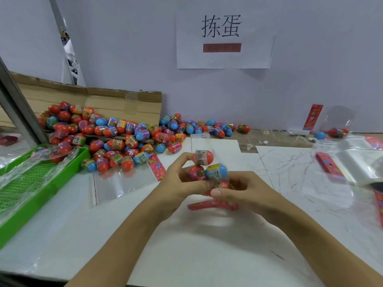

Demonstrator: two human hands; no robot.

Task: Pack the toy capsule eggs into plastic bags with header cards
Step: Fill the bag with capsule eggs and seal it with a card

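Above the white table [207, 245], left hand [178, 183] and right hand [244, 189] curl tightly around a clear bag [215, 181] of capsule eggs [216, 171], its red header card [211, 205] hanging below.

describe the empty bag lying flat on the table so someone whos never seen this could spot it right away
Start at the green tray on the left edge of the white table. Just right of it, below the big pile of eggs, lies a clear flat plastic bag. Unlike the bag in the hands, it holds no eggs, and a red patterned header card sits at its far right end.

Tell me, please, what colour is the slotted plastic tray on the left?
Bright green slotted plastic tray, shown in the head view.
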